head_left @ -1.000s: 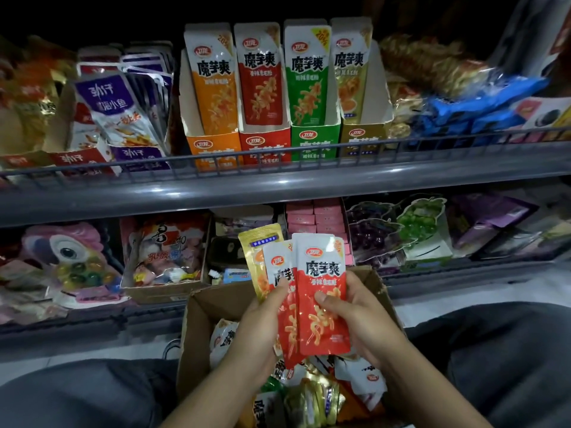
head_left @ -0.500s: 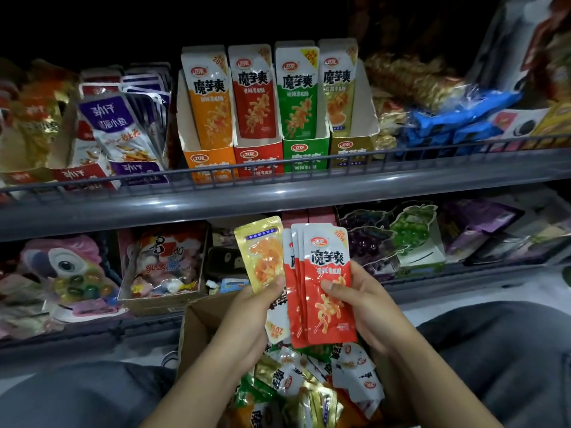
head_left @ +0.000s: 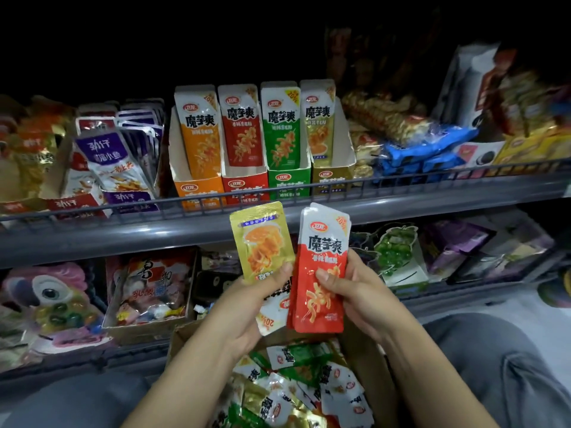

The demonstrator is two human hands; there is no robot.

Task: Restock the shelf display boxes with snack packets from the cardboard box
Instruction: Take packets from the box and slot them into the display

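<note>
My right hand [head_left: 355, 288] grips a stack of red snack packets [head_left: 324, 251], thumb on the front one. My left hand [head_left: 253, 304] holds a gold packet [head_left: 261, 239] under its thumb, with another white packet [head_left: 273, 310] behind it. Both hands hover above the open cardboard box [head_left: 185, 332] on my lap, which is full of loose mixed packets [head_left: 296, 381]. On the upper shelf stand the display boxes: orange [head_left: 199, 193], red [head_left: 245, 186], green [head_left: 289, 182] and gold [head_left: 332, 177], each showing upright packets.
A wire rail [head_left: 278, 199] runs along the upper shelf's front edge. Purple-white fish packets [head_left: 108, 159] stand left of the display boxes, blue packs [head_left: 426, 149] right. The lower shelf holds a candy carton [head_left: 148, 291] and grape-shaped packs [head_left: 395, 251]. My knees flank the box.
Both hands have risen toward the upper shelf. The gold packet in my left hand has separated leftward from the red stack in my right hand.
</note>
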